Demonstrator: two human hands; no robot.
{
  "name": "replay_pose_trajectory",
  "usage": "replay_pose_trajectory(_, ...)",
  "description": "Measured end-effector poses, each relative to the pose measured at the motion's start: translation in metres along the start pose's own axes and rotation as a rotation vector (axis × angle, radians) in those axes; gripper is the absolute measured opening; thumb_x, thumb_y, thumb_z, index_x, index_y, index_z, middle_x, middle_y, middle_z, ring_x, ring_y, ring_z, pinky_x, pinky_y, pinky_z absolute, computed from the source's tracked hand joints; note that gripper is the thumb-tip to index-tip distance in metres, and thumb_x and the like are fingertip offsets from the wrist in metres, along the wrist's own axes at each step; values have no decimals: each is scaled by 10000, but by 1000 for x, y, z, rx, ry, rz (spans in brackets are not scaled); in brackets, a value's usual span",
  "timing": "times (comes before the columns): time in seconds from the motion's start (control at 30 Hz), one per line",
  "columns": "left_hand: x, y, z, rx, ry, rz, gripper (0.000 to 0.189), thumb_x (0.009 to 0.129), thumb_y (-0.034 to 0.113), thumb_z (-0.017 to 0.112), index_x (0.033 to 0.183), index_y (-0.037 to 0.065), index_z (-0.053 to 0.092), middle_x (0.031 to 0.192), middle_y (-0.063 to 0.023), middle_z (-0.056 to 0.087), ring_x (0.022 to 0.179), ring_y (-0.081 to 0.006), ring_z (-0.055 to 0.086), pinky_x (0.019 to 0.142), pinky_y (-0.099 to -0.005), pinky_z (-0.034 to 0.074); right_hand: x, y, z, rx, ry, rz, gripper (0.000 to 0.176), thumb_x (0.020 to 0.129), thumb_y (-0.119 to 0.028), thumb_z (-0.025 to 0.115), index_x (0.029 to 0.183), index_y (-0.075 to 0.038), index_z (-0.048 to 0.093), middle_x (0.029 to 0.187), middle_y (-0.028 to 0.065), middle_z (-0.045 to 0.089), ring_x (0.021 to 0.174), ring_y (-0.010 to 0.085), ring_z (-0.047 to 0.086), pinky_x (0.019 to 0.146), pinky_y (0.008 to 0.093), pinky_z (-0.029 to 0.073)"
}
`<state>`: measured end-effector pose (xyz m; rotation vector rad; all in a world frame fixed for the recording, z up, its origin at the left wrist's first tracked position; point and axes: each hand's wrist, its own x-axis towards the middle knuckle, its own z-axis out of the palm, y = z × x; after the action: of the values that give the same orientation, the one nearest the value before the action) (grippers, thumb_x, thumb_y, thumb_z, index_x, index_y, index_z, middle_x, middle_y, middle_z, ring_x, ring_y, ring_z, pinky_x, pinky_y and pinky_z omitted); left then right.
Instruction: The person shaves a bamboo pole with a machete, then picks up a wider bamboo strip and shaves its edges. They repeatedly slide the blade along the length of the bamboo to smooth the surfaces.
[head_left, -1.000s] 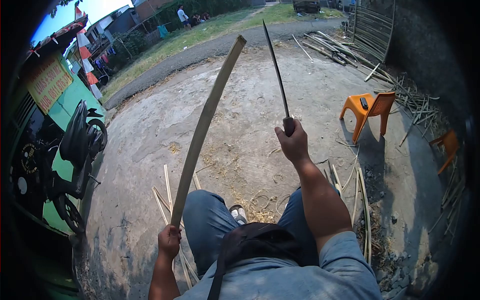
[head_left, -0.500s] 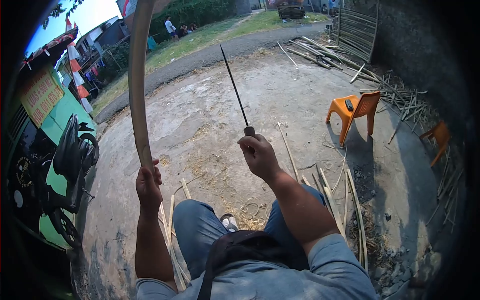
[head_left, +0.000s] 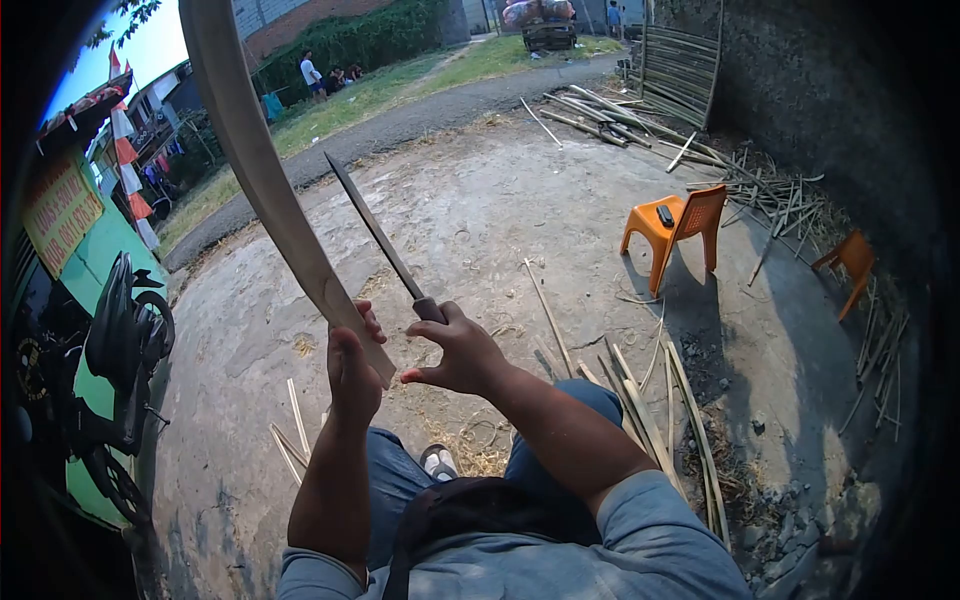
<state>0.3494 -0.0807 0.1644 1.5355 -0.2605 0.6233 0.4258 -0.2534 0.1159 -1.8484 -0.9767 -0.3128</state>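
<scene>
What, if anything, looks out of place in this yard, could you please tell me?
Mildly odd: a small black object sits on an orange chair, a place for sitting. Loose strips lie tangled beside the dark wall, unlike a neat stack.

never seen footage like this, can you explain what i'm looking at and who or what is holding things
There is no machine here: these are a person's bare hands, filmed by a camera worn on the head, looking forward and down. The left hand grips a long, flat strip, perhaps bamboo, near its lower end. The right hand holds a long-bladed knife by its handle. On the rough ground lie loose pale pieces beside the right leg. Farther off stands an orange chair with a small dark object on its seat.
</scene>
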Motion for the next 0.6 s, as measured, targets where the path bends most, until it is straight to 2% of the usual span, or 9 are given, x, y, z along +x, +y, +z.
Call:
replay_pose_trajectory(0.1,-7,1,12,41,18,-9,849,1021,750,389,1377,-16,482,1052,-42,532,987,-156,533,944,-327,441,-4,4,11,-7,-4,4,634,693,-501,955,1197,-181,742,1173,204,611,1027,425,704,866,483,590)
replay_pose_trajectory(0.23,-14,-1,14,142,61,-49,874,1027,755,367,1419,-19,470,1090,-39,539,1046,-158,521,984,-329,421,-7,-2,9,-29,-35,20,594,720,-474,930,1194,-173,737,1184,206,609,1007,426,710,849,487,596)
replay_pose_trajectory(0.43,-15,-18,19,258,99,49,831,1053,729,354,1442,5,475,1125,-38,550,1069,-159,513,997,-342,416,-14,-7,11,-56,-92,-16,545,732,-465,883,1159,-166,722,1171,198,600,996,412,708,837,502,597)
replay_pose_trajectory(0.6,-24,-25,29,157,129,39,817,1048,720,386,1433,4,466,1126,-40,537,1083,-158,515,1004,-348,423,-17,-12,7,-103,-149,15,494,739,-450,867,1114,-166,716,1158,199,599,1003,408,700,834,502,598)
